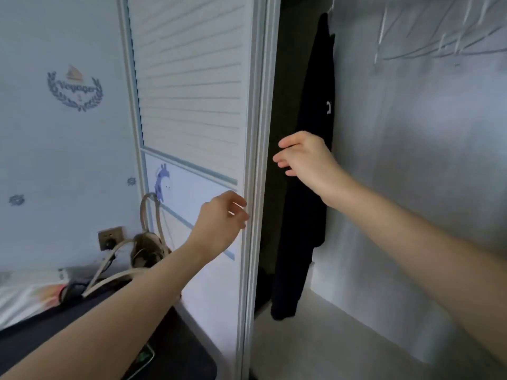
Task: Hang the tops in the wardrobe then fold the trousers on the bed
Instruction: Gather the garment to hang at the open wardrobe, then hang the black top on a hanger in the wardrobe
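A black top (318, 86) with a small white mark hangs on a hanger inside the open wardrobe (384, 160), its hem just above the wardrobe floor. My right hand (304, 160) is held in front of the top at mid height, fingers relaxed and pointing left, holding nothing. My left hand (222, 218) is at the edge of the white slatted sliding door (192, 91). Its loosely curled fingertips touch the door's edge. No trousers are in view.
Several bare hangers (439, 45) show blurred at the top right inside the wardrobe. At the lower left lies the bed (41, 333) with a dark cover, a bag with pale straps (148, 253) and a phone (145, 357). A wall socket (109, 238) sits behind the bag.
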Tool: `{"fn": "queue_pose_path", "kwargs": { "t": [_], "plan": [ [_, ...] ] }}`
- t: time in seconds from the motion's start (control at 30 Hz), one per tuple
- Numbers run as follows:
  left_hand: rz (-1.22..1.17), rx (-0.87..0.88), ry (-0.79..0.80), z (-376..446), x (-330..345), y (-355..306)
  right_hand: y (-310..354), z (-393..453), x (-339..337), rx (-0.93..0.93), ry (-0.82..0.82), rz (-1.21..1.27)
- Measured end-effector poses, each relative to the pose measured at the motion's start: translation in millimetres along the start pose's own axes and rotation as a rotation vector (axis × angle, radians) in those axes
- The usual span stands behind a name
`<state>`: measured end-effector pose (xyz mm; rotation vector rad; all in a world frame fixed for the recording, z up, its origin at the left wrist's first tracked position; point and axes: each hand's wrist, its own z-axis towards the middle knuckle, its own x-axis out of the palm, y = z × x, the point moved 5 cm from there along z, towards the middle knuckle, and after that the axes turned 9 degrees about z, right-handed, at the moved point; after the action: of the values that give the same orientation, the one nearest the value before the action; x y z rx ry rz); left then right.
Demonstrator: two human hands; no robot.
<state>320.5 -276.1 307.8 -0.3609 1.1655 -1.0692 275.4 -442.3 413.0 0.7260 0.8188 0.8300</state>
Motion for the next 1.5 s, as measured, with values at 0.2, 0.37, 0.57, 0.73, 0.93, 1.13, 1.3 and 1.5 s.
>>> {"fn": "queue_pose_path", "kwargs": {
  "t": [0.2, 0.37, 0.57, 0.73, 0.93, 1.13, 1.3, 1.5],
  "plan": [
    [0.049, -0.187, 0.054, -111, -16, 90, -62, -118, 98, 0.289, 0.275, 0.098],
    [0.376, -0.341, 0.264, -218, -5, 184, -122, -216, 182, 0.466, 0.647, -0.053],
    [0.521, -0.563, 0.523, -313, 8, 255, -157, -292, 232, 0.465, 1.015, -0.265],
    [0.532, -0.64, 0.481, -336, 0, 263, -177, -324, 261, 0.357, 1.166, -0.545],
    [0.528, -0.713, 0.442, -347, -12, 267, -192, -317, 267, 0.409, 1.166, -0.491],
    [0.361, -0.58, 0.574, -350, -6, 262, -151, -280, 253, 0.41, 0.909, -0.058],
    [0.397, -0.501, 0.312, -329, -12, 255, -68, -243, 224, 0.633, 0.792, 0.727],
    [0.229, -0.481, 0.001, -281, -27, 244, -14, -187, 158, 0.519, 0.68, 0.999]
  ]
}}
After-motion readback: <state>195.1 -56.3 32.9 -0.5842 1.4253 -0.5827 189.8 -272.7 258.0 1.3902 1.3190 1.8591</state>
